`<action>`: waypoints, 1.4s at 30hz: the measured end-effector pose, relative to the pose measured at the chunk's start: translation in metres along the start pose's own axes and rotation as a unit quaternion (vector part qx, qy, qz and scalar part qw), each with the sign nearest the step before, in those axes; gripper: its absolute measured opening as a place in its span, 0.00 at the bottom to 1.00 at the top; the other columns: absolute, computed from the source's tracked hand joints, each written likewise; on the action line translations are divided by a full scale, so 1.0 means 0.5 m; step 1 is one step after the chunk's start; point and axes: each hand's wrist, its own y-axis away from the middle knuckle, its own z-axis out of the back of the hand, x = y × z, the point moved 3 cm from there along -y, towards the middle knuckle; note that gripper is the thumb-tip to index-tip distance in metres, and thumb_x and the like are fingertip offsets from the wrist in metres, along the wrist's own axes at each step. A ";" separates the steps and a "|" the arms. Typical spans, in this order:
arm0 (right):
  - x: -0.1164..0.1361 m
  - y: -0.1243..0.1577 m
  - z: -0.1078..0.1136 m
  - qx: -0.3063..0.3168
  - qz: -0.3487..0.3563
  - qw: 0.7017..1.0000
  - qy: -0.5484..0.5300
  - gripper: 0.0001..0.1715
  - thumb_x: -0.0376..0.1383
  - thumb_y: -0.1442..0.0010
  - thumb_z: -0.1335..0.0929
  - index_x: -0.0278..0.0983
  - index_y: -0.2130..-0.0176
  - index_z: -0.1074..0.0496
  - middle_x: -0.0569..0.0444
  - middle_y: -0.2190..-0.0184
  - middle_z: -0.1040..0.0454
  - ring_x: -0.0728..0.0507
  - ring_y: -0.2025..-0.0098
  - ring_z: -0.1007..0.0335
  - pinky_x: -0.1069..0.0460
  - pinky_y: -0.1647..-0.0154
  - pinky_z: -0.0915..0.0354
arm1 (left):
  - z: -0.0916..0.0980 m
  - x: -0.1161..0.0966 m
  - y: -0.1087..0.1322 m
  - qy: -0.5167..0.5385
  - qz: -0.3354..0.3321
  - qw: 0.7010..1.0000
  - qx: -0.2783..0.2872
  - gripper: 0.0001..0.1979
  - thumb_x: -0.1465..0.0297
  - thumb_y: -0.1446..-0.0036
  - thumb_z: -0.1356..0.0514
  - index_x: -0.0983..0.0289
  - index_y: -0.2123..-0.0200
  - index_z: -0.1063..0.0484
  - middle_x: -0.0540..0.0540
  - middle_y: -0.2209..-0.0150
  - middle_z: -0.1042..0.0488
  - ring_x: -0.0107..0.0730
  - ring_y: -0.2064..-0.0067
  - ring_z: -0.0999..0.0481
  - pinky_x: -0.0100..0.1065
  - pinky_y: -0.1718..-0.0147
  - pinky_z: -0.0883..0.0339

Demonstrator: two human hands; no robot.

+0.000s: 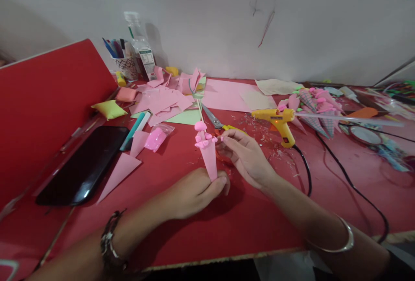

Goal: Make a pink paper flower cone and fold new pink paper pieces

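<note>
My left hand [194,192] is closed round the lower tip of a pink paper cone [209,160], which stands nearly upright. Small lumps of pink clay [203,140] ring the cone's top, and a rounder lump sits above them beside a thin stick. Just right of the cone's rim, my right hand [244,153] pinches a tiny piece of pink clay [222,138] between thumb and fingertips. Behind the hands lies a pair of scissors [212,117] with orange and yellow handles, partly hidden by my right hand.
A yellow glue gun [281,122] with a black cord rests right of my hands. Finished-looking cones [319,114] are heaped behind it. Leftward lie a phone [86,164], markers [133,132], a pink clay packet [156,138] and paper triangles [119,173]. A bottle [141,49] stands by the wall.
</note>
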 end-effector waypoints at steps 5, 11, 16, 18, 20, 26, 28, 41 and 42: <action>0.001 -0.001 0.003 -0.016 0.007 1.000 0.013 0.08 0.30 0.55 0.35 0.38 0.69 0.31 0.61 0.78 0.33 0.55 0.78 0.40 0.57 0.74 0.40 | 0.002 -0.001 0.000 -0.010 -0.003 1.000 0.004 0.16 0.72 0.42 0.60 0.63 0.76 0.37 0.47 0.79 0.40 0.24 0.77 0.41 0.24 0.77 0.44; -0.002 -0.001 0.005 0.002 0.014 0.995 0.104 0.09 0.31 0.52 0.38 0.37 0.68 0.31 0.61 0.79 0.37 0.55 0.79 0.44 0.57 0.77 0.44 | 0.004 -0.002 -0.001 -0.013 -0.004 1.000 -0.003 0.16 0.72 0.43 0.60 0.63 0.76 0.37 0.47 0.79 0.40 0.24 0.77 0.40 0.25 0.76 0.44; 0.010 0.002 -0.002 0.083 0.158 0.909 0.377 0.08 0.27 0.52 0.37 0.34 0.69 0.32 0.56 0.73 0.35 0.51 0.71 0.39 0.54 0.70 0.41 | 0.004 0.005 -0.002 0.018 0.011 0.998 -0.054 0.16 0.70 0.43 0.60 0.64 0.80 0.42 0.46 0.81 0.43 0.23 0.78 0.42 0.25 0.78 0.47; 0.010 0.004 -0.007 0.123 0.199 0.859 0.456 0.09 0.25 0.53 0.37 0.33 0.69 0.32 0.54 0.71 0.35 0.50 0.69 0.38 0.54 0.68 0.41 | 0.010 0.009 -0.002 0.046 0.017 0.993 -0.105 0.16 0.70 0.43 0.60 0.63 0.82 0.45 0.46 0.81 0.46 0.22 0.79 0.45 0.25 0.80 0.49; 0.007 0.007 -0.010 0.142 0.210 0.829 0.498 0.09 0.25 0.51 0.37 0.33 0.68 0.32 0.54 0.71 0.34 0.50 0.69 0.38 0.53 0.67 0.40 | 0.022 0.012 -0.001 0.072 0.026 0.981 -0.178 0.16 0.70 0.43 0.61 0.63 0.83 0.48 0.45 0.82 0.48 0.22 0.81 0.48 0.25 0.82 0.51; 0.007 0.020 -0.018 0.247 0.194 0.741 0.593 0.13 0.32 0.51 0.34 0.30 0.62 0.32 0.48 0.65 0.35 0.45 0.61 0.39 0.49 0.59 0.40 | 0.047 0.022 -0.001 0.081 0.053 0.959 -0.266 0.15 0.71 0.45 0.60 0.63 0.83 0.47 0.44 0.84 0.50 0.22 0.82 0.50 0.25 0.84 0.54; 0.008 0.022 -0.014 0.297 0.183 0.708 0.614 0.16 0.34 0.52 0.33 0.30 0.61 0.33 0.47 0.63 0.35 0.44 0.60 0.40 0.48 0.57 0.41 | 0.045 0.024 -0.001 0.071 0.047 0.963 -0.256 0.15 0.71 0.44 0.60 0.63 0.82 0.47 0.44 0.84 0.50 0.22 0.82 0.49 0.25 0.83 0.54; 0.013 0.007 -0.014 0.259 0.234 0.733 0.584 0.04 0.26 0.49 0.36 0.33 0.73 0.33 0.53 0.74 0.31 0.49 0.70 0.36 0.53 0.67 0.38 | 0.030 0.030 -0.003 0.020 0.028 0.980 -0.198 0.16 0.69 0.42 0.61 0.64 0.81 0.46 0.45 0.82 0.48 0.21 0.80 0.48 0.25 0.80 0.51; 0.018 0.006 -0.012 0.234 0.235 0.767 0.549 0.04 0.26 0.49 0.36 0.33 0.72 0.33 0.54 0.74 0.30 0.49 0.70 0.35 0.54 0.68 0.38 | 0.029 0.029 -0.002 0.013 0.030 0.981 -0.191 0.16 0.69 0.42 0.61 0.64 0.81 0.46 0.45 0.81 0.48 0.21 0.80 0.47 0.26 0.80 0.51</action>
